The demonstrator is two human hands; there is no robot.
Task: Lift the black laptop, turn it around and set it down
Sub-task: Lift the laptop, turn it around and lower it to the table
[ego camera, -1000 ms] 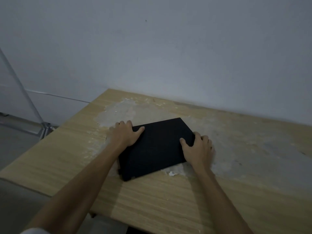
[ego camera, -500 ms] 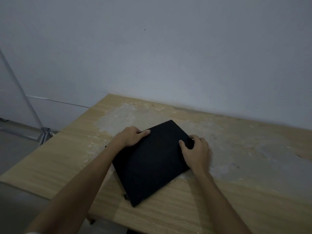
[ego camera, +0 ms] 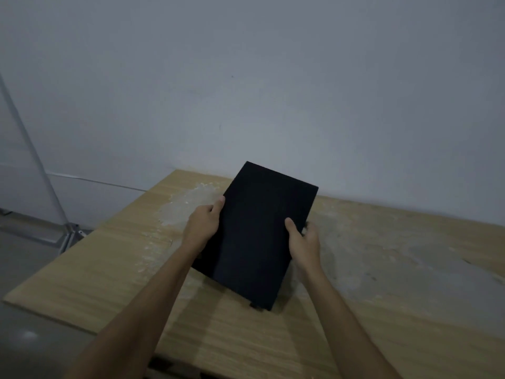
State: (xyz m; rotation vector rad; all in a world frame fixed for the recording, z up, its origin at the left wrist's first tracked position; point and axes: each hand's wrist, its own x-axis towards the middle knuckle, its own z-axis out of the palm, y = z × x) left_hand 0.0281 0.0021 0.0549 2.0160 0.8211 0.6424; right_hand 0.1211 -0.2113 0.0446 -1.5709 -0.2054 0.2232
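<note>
The closed black laptop point(ego camera: 257, 233) is held in the air above the wooden table point(ego camera: 109, 269), tilted with its far end raised and its long side running away from me. My left hand point(ego camera: 203, 221) grips its left edge, thumb on top. On the right edge sits my right hand point(ego camera: 302, 239), thumb on the lid and fingers hidden underneath. The laptop's near corner hangs just over the tabletop and casts a shadow there.
The table stands against a plain grey wall point(ego camera: 273, 91). Pale worn patches point(ego camera: 191, 203) mark the tabletop on the left and the right. A white slanted pole point(ego camera: 35, 160) with a metal foot stands on the floor to the left, past the table's left edge.
The laptop lay flat on the table a second ago. Both hands have lifted it and rotated it, so its long side now points away from me.
</note>
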